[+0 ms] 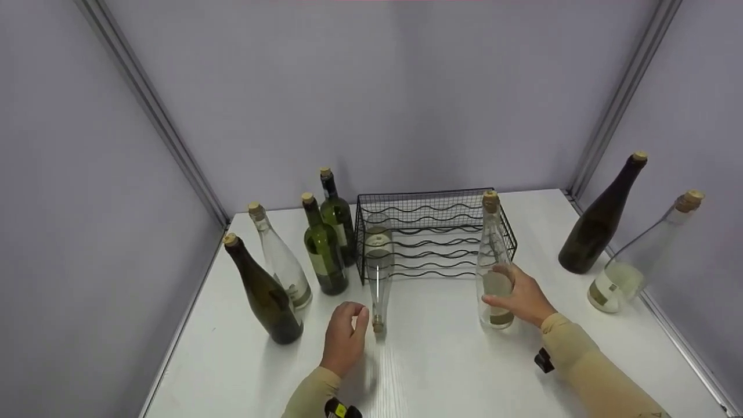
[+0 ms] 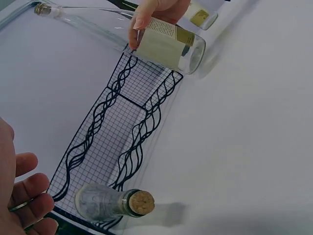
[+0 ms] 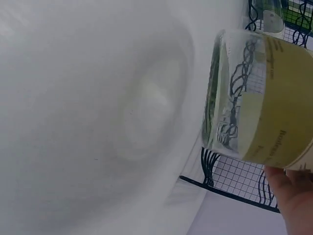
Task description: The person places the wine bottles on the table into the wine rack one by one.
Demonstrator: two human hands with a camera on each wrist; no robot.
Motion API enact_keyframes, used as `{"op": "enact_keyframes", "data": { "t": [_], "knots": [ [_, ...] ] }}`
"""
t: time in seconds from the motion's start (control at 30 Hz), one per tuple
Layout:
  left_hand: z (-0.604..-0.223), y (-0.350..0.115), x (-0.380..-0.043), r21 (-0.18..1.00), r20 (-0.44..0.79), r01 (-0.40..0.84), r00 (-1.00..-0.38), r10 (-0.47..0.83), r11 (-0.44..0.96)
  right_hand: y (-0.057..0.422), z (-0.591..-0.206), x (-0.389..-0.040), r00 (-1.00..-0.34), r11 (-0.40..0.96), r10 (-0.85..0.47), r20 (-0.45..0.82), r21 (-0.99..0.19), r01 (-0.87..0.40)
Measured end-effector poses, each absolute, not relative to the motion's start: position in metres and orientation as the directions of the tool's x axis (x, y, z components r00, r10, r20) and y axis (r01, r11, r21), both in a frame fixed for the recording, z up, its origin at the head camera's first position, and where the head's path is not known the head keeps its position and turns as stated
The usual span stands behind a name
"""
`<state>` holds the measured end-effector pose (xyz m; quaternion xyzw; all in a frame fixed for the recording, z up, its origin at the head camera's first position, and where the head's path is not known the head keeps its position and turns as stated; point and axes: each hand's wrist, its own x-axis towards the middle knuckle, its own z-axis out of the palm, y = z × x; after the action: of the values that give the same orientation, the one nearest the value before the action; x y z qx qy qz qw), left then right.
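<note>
Placement looks, in our judgement, to be the step in hand. Our right grip (image 1: 522, 299) is wrapped round a corked clear-glass bottle with a pale label (image 1: 490, 255), held roughly upright before the near right end of a black wire rack with wavy rails (image 1: 429, 204); its base seems to be off the white worktop (image 1: 435, 360). Our left grip (image 1: 345, 337) is empty, fingers loosely bent, just beside the pale cork (image 1: 378, 326) of a clear-glass bottle lying in the rack's left end (image 1: 380, 255), neck pointing near. To match that one, the next move would call for us to tip the held bottle, base to the far side, and settle it into a dip of the rails. Our free left grip could steady its neck, since smooth glass may roll or knock the wire. We see room on the rails between the two bottles.
</note>
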<state>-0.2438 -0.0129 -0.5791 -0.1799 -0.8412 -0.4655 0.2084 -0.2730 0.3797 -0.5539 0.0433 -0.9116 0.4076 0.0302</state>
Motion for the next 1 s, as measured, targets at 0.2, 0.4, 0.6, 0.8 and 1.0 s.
{"op": "enact_keyframes", "data": {
  "t": [0.2, 0.4, 0.6, 0.8, 1.0],
  "knots": [
    [-0.562, -0.013, -0.247, 0.664, 0.551, 0.553, -0.817, 0.171, 0.504, 0.374, -0.541, -0.268, -0.973, 0.631, -0.074, 0.218, -0.746, -0.215],
    [-0.552, -0.014, -0.247, 0.638, 0.558, 0.572, -0.805, 0.202, 0.515, 0.367, -0.534, -0.263, -0.951, 0.568, -0.118, 0.286, -0.766, -0.301],
    [-0.541, -0.017, -0.253, 0.572, 0.586, 0.605, -0.774, 0.241, 0.554, 0.36, -0.527, -0.259, -0.939, 0.614, -0.199, 0.279, -0.712, -0.341],
    [-0.528, -0.021, -0.259, 0.479, 0.641, 0.659, -0.714, 0.282, 0.58, 0.355, -0.528, -0.252, -0.95, 0.649, -0.259, 0.176, -0.697, -0.306],
    [-0.509, -0.018, -0.26, 0.332, 0.706, 0.688, -0.635, 0.314, 0.645, 0.346, -0.53, -0.247, -0.941, 0.775, -0.306, 0.144, -0.536, -0.334]
  ]
}}
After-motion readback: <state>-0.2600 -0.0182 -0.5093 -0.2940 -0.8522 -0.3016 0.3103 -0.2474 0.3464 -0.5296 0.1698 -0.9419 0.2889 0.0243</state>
